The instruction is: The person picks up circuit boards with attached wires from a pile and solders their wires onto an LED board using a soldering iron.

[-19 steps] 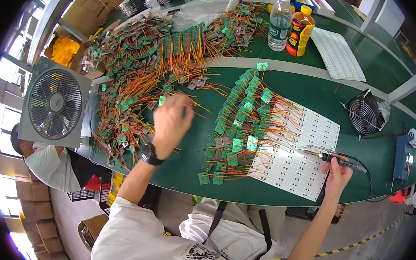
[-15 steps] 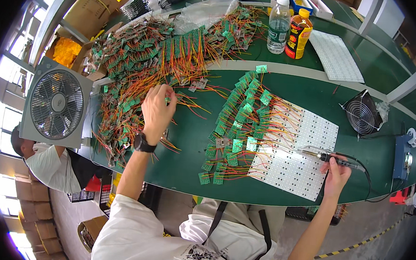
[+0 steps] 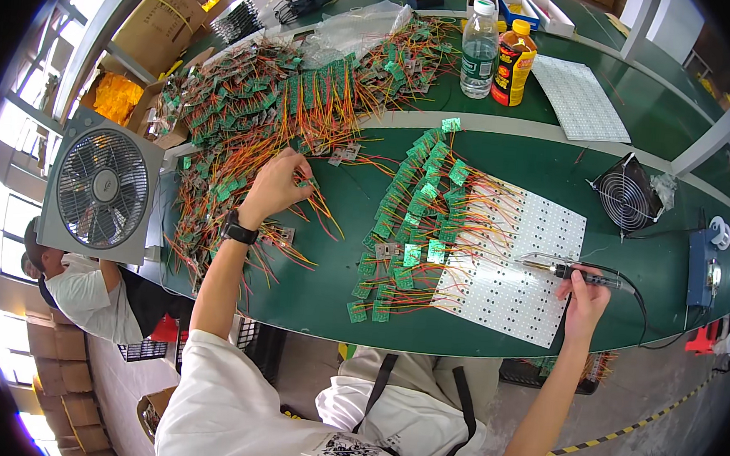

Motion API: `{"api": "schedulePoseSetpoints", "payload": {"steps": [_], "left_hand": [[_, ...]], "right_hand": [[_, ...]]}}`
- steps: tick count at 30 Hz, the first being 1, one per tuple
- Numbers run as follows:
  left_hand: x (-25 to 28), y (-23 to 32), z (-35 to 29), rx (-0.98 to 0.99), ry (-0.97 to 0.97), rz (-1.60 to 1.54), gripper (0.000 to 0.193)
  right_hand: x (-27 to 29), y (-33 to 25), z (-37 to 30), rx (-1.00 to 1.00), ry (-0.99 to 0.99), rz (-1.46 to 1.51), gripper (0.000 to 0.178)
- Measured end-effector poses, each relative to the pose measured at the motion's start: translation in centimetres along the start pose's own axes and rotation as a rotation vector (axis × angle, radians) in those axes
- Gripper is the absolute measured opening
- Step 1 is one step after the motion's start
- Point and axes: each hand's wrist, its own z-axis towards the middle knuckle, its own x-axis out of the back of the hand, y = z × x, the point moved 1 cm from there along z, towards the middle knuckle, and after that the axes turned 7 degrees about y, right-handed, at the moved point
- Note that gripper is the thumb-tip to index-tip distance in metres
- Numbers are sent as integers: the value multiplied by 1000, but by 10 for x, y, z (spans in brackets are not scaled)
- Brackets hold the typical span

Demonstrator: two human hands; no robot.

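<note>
While your right hand (image 3: 584, 302) stays poised over the white panel (image 3: 536, 297), your left hand (image 3: 280, 188) has turned since a moment ago: its fingers pointed to the desk's (image 3: 318, 309) far edge and now point towards the panel, with red and yellow wires (image 3: 324, 212) fanning out beside them. That suggests you are singling out a piece from the heap of wired boards (image 3: 230, 103) at the desk's left end. Your left fingertips are bunched, but I cannot tell whether they pinch a board. Your right fingers grasp the soldering iron (image 3: 565, 271), its tip near the panel's middle. Both your forearms cross the desk's near edge; rows of boards (image 3: 416, 206) lie along the panel's left edge
</note>
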Motion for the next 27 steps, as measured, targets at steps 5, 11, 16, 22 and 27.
{"api": "schedulePoseSetpoints", "payload": {"steps": [5, 11, 16, 22, 27], "left_hand": [[13, 10, 5, 57, -41, -44, 24], [22, 17, 17, 119, 185, -317, 19], [23, 14, 22, 222, 149, -594, 25], [36, 25, 26, 261, 262, -708, 30], [49, 15, 33, 97, 415, -389, 28]], "right_hand": [[-1, -3, 0, -8, -21, -19, 19], [-1, -1, 0, -3, -20, -13, 19], [-2, -1, 0, -5, -13, 0, 18], [-1, -1, 1, -11, -14, 3, 17], [-2, 0, 2, -18, -11, 19, 17]]}}
